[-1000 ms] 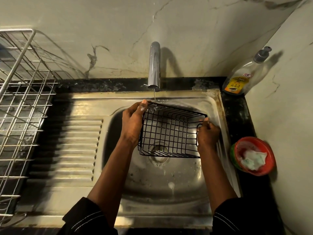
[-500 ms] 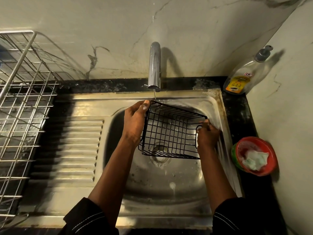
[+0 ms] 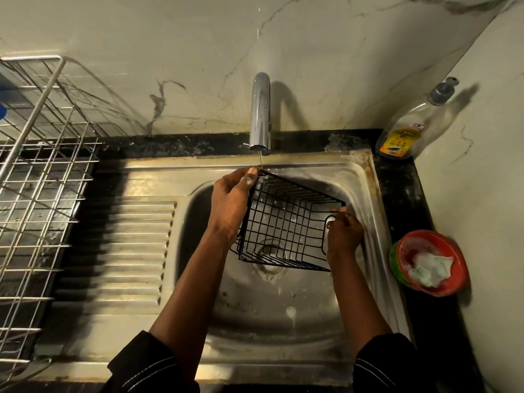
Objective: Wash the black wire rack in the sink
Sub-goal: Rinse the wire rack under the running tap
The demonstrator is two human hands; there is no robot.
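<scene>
The black wire rack [image 3: 286,222] is held tilted over the basin of the steel sink [image 3: 283,321], above the drain and clear of the basin floor as far as I can tell. Its long axis runs from about 10 o'clock to 4 o'clock.

The left hand [image 3: 229,202] grips the rack's 10 o'clock end, fingers wrapped round the side wires and the thumb laid over the top corner. The right hand [image 3: 343,236] pinches the looped handle at the 4 o'clock end, fingers curled round the wire. Both forearms reach in from 6 o'clock, the left extended further than the right.

A thin stream [image 3: 260,161] falls from the tap [image 3: 260,109] at 12 o'clock and lands on the rack's far corner, just beside the left thumb. Nearly all of the rack lies toward 4 o'clock of that stream, so rinsing the rest probably means sliding it toward 10 o'clock or turning it under the water.

On the tabletop [image 3: 397,188], a soap bottle [image 3: 408,129] stands at 2 o'clock and a red bowl [image 3: 405,245] holding a cloth sits at 3 o'clock.
</scene>
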